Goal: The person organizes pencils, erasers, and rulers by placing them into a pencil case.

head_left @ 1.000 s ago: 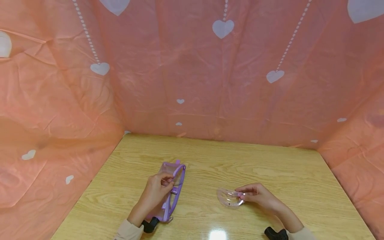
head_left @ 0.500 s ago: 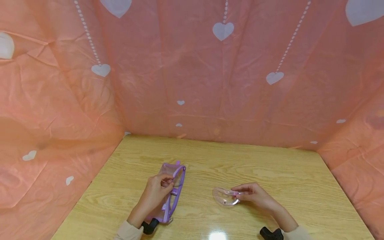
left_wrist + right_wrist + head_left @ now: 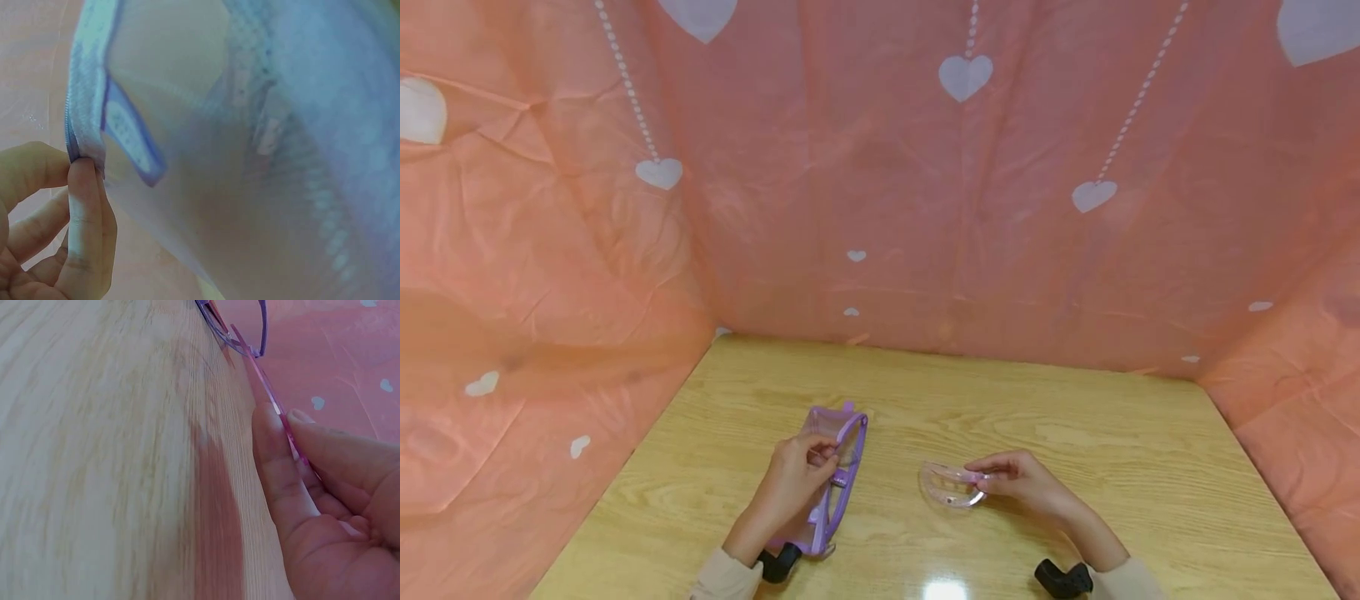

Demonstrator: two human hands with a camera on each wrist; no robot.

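Observation:
My left hand [image 3: 795, 477] pinches the zip edge of a see-through purple pencil case [image 3: 829, 419] on the left half of the table. Its long zipped mouth gapes open toward the right. In the left wrist view, thumb and fingers hold the zip tape [image 3: 89, 94], and a purple tab hangs from the case's edge. My right hand [image 3: 1028, 485] pinches a clear pinkish protractor [image 3: 957, 501] by its right end, to the right of the case and apart from it. Seen edge-on in the right wrist view, the protractor [image 3: 269, 389] is held above the table.
The wood-grain table [image 3: 1037, 417] is enclosed by pink cloth [image 3: 910, 208] with white hearts at the back and both sides. A black wrist mount [image 3: 1063, 578] sits by the right sleeve, and another [image 3: 780, 562] by the left. A bright glare spot lies at the front.
My right hand has moved left with the protractor, closer to the pencil case. The left hand has kept its hold on the case's edge.

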